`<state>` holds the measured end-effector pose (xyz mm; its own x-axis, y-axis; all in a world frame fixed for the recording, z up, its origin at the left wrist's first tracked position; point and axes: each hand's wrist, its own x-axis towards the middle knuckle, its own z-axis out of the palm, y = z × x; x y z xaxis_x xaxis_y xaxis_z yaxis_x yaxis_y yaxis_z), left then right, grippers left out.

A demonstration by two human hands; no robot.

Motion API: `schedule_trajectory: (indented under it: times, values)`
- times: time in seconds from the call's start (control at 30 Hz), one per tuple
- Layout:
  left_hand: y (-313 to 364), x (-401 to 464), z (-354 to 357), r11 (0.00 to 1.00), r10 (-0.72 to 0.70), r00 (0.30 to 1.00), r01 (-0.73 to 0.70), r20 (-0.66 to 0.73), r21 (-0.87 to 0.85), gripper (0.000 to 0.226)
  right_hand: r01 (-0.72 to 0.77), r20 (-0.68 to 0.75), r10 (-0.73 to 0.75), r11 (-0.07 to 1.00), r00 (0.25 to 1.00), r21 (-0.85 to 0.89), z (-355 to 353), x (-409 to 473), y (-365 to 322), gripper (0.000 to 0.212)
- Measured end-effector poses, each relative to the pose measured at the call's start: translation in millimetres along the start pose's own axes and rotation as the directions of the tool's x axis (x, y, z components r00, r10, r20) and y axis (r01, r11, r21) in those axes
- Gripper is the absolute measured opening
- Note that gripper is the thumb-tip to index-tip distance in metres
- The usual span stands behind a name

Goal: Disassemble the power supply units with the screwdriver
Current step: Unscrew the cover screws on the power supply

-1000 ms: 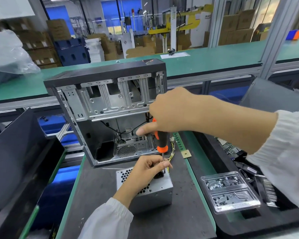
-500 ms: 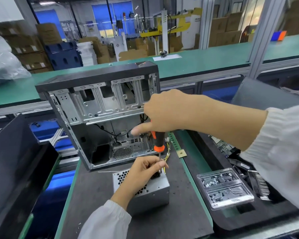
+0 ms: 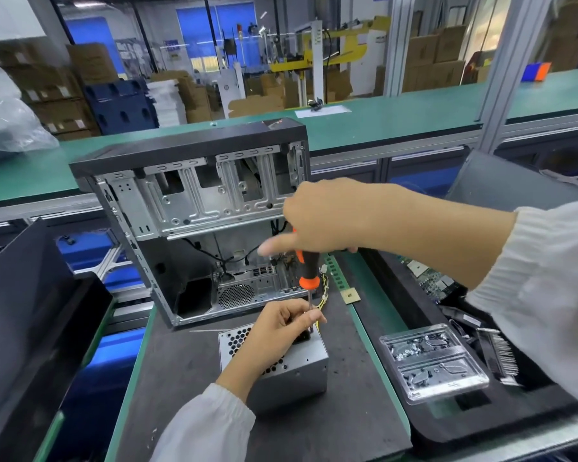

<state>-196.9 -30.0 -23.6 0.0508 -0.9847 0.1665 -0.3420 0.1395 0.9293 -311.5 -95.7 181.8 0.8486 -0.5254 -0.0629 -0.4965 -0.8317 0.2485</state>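
Change: since the earlier frames the hands, tool and unit have kept the same arrangement; only the view has shifted slightly, with the scene sitting a little differently in the frame.
Black panel (image 3: pixel 30 321): leans at the far left edge, beside the table (image 3: pixel 187 378).
Computer case (image 3: pixel 194 215): stands open on the dark table mat, its empty metal bays facing the viewer, black cables hanging inside.
Power supply unit (image 3: pixel 291 371): silver box with a honeycomb vent, on the mat just in front of the case, near the middle of the table.
Left hand (image 3: pixel 277 331): rests on top of the unit; its fingers (image 3: pixel 311 315) are curled and pinch the metal shaft low down, near the tip.
Screwdriver (image 3: pixel 309 271): upright, orange and black handle above, tip down at the unit's far top edge; the screw itself is hidden by the left hand.
Right hand (image 3: pixel 324 218): closed over the top of the handle from above, with the thumb sticking out to the left.
Yellow wires (image 3: pixel 323 296): trail behind the unit, beside the shaft.
Clear plastic tray (image 3: pixel 434 361): two compartments with small metal parts, lying to the right on a black bin edge.
Circuit board (image 3: pixel 431 278): lies in the bin, partly behind the right arm.
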Motion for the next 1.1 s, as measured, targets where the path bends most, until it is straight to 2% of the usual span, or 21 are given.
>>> schedule_trajectory:
  times: [0.07, 0.13, 0.2, 0.3, 0.4, 0.47, 0.53, 0.6, 0.67, 0.73, 0.77, 0.83, 0.9, 1.03, 1.1]
  values:
    - [-0.3, -0.6, 0.7, 1.0, -0.005, 1.0, 0.005, -0.004, 0.016, 0.025, 0.002, -0.071, -0.006, 0.999, 0.997, -0.052, 4.4, 1.9, -0.9, 0.055]
    - [-1.4, -0.1, 1.3, 1.0, -0.016, 1.0, 0.016, 0.006, 0.021, 0.026, 0.058, -0.018, -0.059, 0.996, 0.998, -0.064, 3.1, 4.0, 0.8, 0.044]
    - [-2.4, 0.2, 1.4, 1.0, -0.021, 1.0, 0.021, 0.01, 0.015, 0.026, 0.167, 0.098, -0.168, 0.986, 0.981, 0.017, -3.9, 3.8, 6.5, 0.012]
    - [-3.2, 0.7, 1.1, 1.0, -0.013, 1.0, 0.013, 0.01, 0.007, 0.027, 0.201, 0.233, -0.246, 0.959, 0.941, 0.202, -12.9, 1.6, 12.2, 0.03]
    - [-3.5, 0.8, 1.4, 1.0, 0.0, 1.0, 0.0, 0.005, -0.001, 0.032, 0.081, 0.177, -0.128, 0.965, 0.976, 0.251, -7.3, -0.8, 5.6, 0.048]
    - [-3.2, 0.3, 1.3, 1.0, 0.003, 1.0, -0.003, 0.003, 0.01, 0.034, 0.02, 0.042, -0.025, 0.993, 0.999, 0.112, -1.3, -1.1, -2.1, 0.059]
    - [-3.2, -0.1, 1.2, 1.0, -0.001, 1.0, 0.001, 0.001, 0.026, 0.03, 0.012, -0.073, -0.011, 1.0, 0.997, 0.024, 4.9, 3.4, -3.1, 0.055]
    - [-4.2, -0.2, 1.0, 0.999, -0.007, 1.0, 0.007, -0.005, 0.039, 0.029, 0.068, 0.013, -0.069, 0.996, 0.998, 0.062, 2.4, 6.6, 0.1, 0.037]
    - [-4.5, 0.1, 1.4, 1.0, -0.007, 1.0, 0.007, -0.006, 0.025, 0.032, 0.129, 0.154, -0.16, 0.973, 0.975, 0.192, -2.8, 9.2, 7.6, 0.01]
    - [-4.4, 0.1, 2.1, 1.0, -0.005, 1.0, 0.005, 0.0, 0.006, 0.034, 0.165, 0.198, -0.224, 0.946, 0.954, 0.278, -7.4, 9.2, 11.2, 0.026]
    - [-4.5, 0.4, 2.2, 1.0, -0.003, 1.0, 0.003, -0.001, 0.0, 0.035, 0.156, 0.184, -0.212, 0.948, 0.96, 0.278, -8.6, 8.3, 9.9, 0.037]
    - [-4.5, 0.5, 2.3, 1.0, -0.003, 1.0, 0.003, -0.009, -0.004, 0.035, 0.084, 0.139, -0.119, 0.969, 0.983, 0.234, -6.1, 7.2, 6.8, 0.068]
    - [-4.9, 0.7, 2.6, 1.0, 0.004, 1.0, -0.004, -0.013, -0.003, 0.035, 0.0, 0.1, -0.024, 0.971, 0.995, 0.238, -1.6, 4.6, 1.5, 0.078]
    - [-5.0, 1.6, 3.1, 1.0, 0.004, 1.0, -0.004, -0.008, -0.016, 0.037, -0.015, -0.084, 0.02, 0.998, 0.996, 0.067, 8.5, 7.9, -2.3, 0.055]
    - [-4.4, 2.7, 2.8, 0.999, 0.012, 1.0, -0.012, -0.01, -0.034, 0.035, 0.046, 0.0, -0.046, 0.995, 0.999, 0.085, 6.6, 10.3, 3.0, 0.032]
